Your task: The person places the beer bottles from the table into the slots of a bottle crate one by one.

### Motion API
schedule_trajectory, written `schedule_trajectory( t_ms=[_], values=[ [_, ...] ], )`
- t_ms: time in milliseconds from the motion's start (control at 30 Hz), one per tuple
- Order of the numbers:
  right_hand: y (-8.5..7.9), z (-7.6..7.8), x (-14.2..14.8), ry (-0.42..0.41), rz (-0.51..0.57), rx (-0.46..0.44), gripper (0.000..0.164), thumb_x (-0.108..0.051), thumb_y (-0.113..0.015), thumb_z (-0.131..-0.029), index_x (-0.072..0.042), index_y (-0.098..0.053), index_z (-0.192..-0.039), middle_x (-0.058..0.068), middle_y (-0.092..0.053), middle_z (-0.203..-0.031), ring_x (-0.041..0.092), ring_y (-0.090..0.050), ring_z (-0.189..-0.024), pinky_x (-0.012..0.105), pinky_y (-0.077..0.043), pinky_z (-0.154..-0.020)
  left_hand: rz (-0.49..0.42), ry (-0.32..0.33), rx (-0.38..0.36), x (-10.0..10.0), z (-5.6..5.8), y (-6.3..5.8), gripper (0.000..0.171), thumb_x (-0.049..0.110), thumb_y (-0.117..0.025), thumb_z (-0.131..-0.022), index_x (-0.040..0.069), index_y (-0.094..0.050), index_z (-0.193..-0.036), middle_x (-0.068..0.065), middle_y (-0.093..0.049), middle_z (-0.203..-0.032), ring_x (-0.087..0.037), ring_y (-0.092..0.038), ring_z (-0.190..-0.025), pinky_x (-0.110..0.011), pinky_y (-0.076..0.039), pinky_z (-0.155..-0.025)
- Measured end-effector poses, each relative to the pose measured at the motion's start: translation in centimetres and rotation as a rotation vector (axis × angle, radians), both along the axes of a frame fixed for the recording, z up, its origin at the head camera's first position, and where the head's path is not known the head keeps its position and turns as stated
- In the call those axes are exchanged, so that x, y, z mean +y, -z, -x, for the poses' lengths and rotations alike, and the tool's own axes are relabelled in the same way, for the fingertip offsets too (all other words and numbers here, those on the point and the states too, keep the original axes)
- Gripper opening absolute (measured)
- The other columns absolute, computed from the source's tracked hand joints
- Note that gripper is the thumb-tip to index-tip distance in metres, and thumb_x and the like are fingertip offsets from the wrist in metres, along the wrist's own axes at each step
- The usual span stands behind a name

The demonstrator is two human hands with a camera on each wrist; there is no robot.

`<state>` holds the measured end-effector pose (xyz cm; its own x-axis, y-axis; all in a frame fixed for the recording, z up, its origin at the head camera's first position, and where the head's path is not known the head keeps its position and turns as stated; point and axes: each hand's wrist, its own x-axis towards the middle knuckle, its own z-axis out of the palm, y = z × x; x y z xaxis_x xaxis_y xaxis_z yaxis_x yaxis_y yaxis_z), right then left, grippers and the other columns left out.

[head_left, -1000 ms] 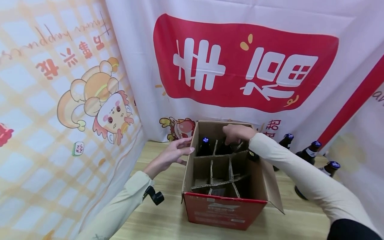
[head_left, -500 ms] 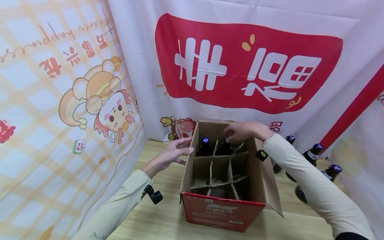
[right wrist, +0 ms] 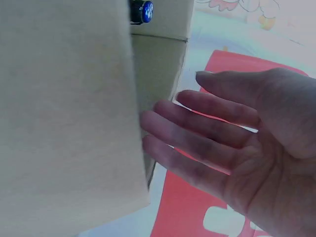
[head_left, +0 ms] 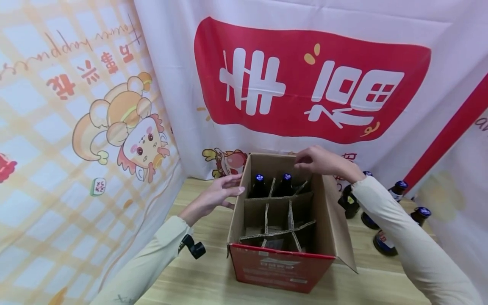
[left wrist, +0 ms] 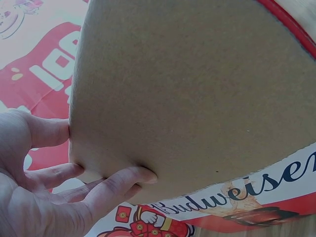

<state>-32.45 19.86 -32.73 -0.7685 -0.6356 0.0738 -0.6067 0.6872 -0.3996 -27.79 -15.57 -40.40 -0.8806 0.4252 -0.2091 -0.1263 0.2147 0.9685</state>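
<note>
An open cardboard box [head_left: 282, 269], red in front with brown inner walls, holds a cardboard divider [head_left: 268, 233]. In its far row two dark bottles stand upright, a left bottle [head_left: 259, 186] and a middle bottle [head_left: 286, 186], both with blue caps. My left hand [head_left: 215, 195] touches the box's left side near the far corner; in the left wrist view its fingertips press the brown flap [left wrist: 187, 98]. Above the far right corner is my right hand [head_left: 324, 163], holding nothing, its fingers loosely bent beside the right flap [right wrist: 64, 118] in the right wrist view.
Several dark bottles with blue caps, among them a near bottle [head_left: 421, 215], stand on the wooden table [head_left: 198, 279] right of the box, partly behind my right sleeve. A printed curtain [head_left: 175, 63] hangs close behind the box and along the left.
My right hand has let go of the bottle in the far row's middle compartment, then risen and moved right to the box's far right corner. My left hand has stayed at the left side.
</note>
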Motion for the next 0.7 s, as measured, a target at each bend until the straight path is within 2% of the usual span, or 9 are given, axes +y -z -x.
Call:
schedule_trajectory(
  t_ms=[167, 433, 700],
  values=[
    [0.6, -0.3, 1.0, 0.064, 0.072, 0.064, 0.017, -0.011, -0.074, -0.097, -0.003, -0.077, -0.112, 0.011, -0.078, -0.103, 0.020, -0.070, -0.086, 0.041, -0.062, -0.080, 0.005, 0.003, 0.003, 0.0, 0.1, -0.1, 0.064, 0.023, -0.065, -0.105, 0.014, -0.038, -0.162, -0.018, -0.039, -0.166, -0.042, -0.053, -0.139, -0.048, -0.064, -0.089],
    [1.6, -0.7, 2.4, 0.140, 0.137, 0.100, 0.013, -0.010, -0.072, -0.099, -0.003, -0.077, -0.108, 0.013, -0.078, -0.101, 0.027, -0.073, -0.093, 0.051, -0.061, -0.088, 0.005, 0.001, 0.000, -0.2, 0.0, -0.2, 0.066, 0.024, -0.067, -0.104, 0.014, -0.038, -0.162, -0.018, -0.038, -0.166, -0.042, -0.051, -0.140, -0.048, -0.063, -0.090],
    [2.5, -1.7, 4.2, 0.263, 0.264, 0.132, 0.021, -0.013, -0.070, -0.101, -0.001, -0.075, -0.117, 0.017, -0.077, -0.108, 0.035, -0.074, -0.102, 0.056, -0.061, -0.092, -0.001, 0.006, 0.002, -0.2, 0.0, 0.0, 0.067, 0.025, -0.068, -0.103, 0.015, -0.038, -0.162, -0.017, -0.038, -0.166, -0.042, -0.051, -0.140, -0.049, -0.063, -0.091]
  ],
)
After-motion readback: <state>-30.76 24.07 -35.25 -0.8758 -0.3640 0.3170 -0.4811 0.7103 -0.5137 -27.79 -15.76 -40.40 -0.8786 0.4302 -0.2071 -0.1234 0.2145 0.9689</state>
